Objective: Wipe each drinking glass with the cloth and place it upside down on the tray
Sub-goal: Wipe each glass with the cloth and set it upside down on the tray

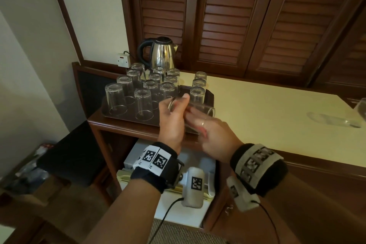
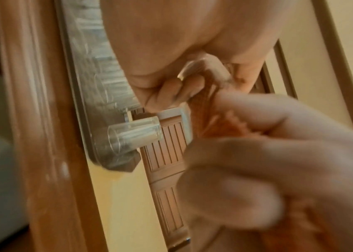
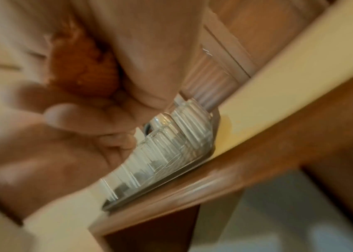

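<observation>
Hands meet just above the near edge of the tray point(image 1: 210, 95): the left hand point(image 1: 171, 123) curls round a glass point(image 1: 206, 111) lying sideways, while the right hand point(image 1: 213, 136) grips an orange cloth point(image 3: 89, 68) against it. Beyond, toward eleven o'clock, upside-down glasses point(image 1: 143, 103) crowd the tray, a kettle point(image 1: 162, 51) behind them.

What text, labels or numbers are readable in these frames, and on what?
No readable words, brands or numbers in any view.
Left wrist band: square black-and-white coded markers, with a tiny character beneath that is too small to read.
Right wrist band: the same kind of markers, blurred.
Grey pod below the left wrist: one coded marker, no text.
Wall socket: nothing legible.
Kettle: no visible label.
</observation>
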`<action>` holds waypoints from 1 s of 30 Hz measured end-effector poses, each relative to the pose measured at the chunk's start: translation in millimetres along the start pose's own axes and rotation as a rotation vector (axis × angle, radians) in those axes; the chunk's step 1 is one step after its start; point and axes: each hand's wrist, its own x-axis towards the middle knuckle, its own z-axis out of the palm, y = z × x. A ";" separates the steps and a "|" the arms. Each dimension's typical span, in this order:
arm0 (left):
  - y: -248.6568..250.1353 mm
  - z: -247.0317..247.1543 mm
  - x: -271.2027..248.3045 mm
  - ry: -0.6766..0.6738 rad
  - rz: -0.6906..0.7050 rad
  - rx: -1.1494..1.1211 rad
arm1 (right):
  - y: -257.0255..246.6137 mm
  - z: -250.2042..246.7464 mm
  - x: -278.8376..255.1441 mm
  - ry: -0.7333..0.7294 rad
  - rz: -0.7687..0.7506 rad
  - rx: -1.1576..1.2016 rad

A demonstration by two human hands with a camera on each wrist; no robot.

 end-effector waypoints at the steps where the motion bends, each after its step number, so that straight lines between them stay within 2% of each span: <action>1: -0.4 -0.3 0.7 0.034 0.007 -0.005 | -1.8 3.0 1.1 -0.016 -0.056 -0.143; 2: -1.8 -0.5 1.1 0.051 0.021 -0.004 | -3.9 4.4 1.7 -0.046 -0.059 -0.137; 3: -3.7 -0.6 1.0 0.052 0.032 0.005 | -1.6 6.0 3.2 -0.066 -0.030 -0.018; 6: -8.7 -1.9 -2.8 0.031 0.077 -0.024 | -3.5 0.5 1.5 -0.125 0.216 0.590; 8: -6.8 -3.3 -3.7 0.017 0.069 0.006 | -3.8 0.8 -0.3 -0.069 0.262 0.736; 9: -5.1 -3.6 -3.6 0.016 0.038 0.035 | -3.4 1.7 -0.5 -0.037 0.245 0.630; 12: -0.2 -5.6 -2.5 0.047 -0.052 0.013 | -8.4 2.4 -1.2 -0.052 -0.012 -0.083; 13: 0.1 -6.4 -2.5 0.040 -0.062 -0.003 | -10.3 2.0 -1.0 -0.063 -0.048 -0.171; 14: -0.7 -7.1 -3.0 0.021 -0.052 -0.009 | -11.1 1.5 -0.2 -0.086 -0.056 -0.132; 15: -2.1 -7.7 -3.8 -0.001 -0.026 -0.018 | -9.6 -0.6 1.0 -0.080 -0.018 0.049; 16: -3.2 -8.6 -4.7 -0.018 0.007 -0.032 | -11.2 -2.4 0.4 -0.084 0.057 0.321; 18: -0.8 -9.6 -5.3 -0.056 0.071 -0.040 | -10.3 -4.3 0.5 -0.090 0.225 0.685; 19: 1.5 -9.4 -4.3 -0.068 0.094 -0.023 | -6.9 -4.0 1.6 -0.068 0.282 0.729; 20: 3.7 -9.5 -3.4 -0.066 0.104 -0.003 | -9.2 -2.9 1.6 -0.049 0.293 0.730; 21: 5.2 -10.3 -2.3 -0.049 0.102 0.016 | -9.0 -0.4 2.9 -0.025 0.257 0.591; 24: 8.5 -12.8 -0.4 0.013 0.051 0.004 | -13.2 3.2 2.3 -0.003 -0.053 -0.099; 25: 8.1 -13.6 -1.0 0.015 0.043 0.007 | -14.7 3.5 2.2 -0.038 -0.070 -0.127; 26: 6.4 -14.1 -1.5 0.008 0.050 0.010 | -12.0 3.7 3.3 -0.067 -0.051 -0.002; 29: 4.2 -13.5 -5.0 -0.007 0.104 -0.059 | -12.6 -0.4 4.1 -0.123 0.126 0.626; 30: 4.6 -13.3 -3.8 -0.015 0.126 -0.060 | -12.5 -3.6 4.7 -0.118 0.161 0.715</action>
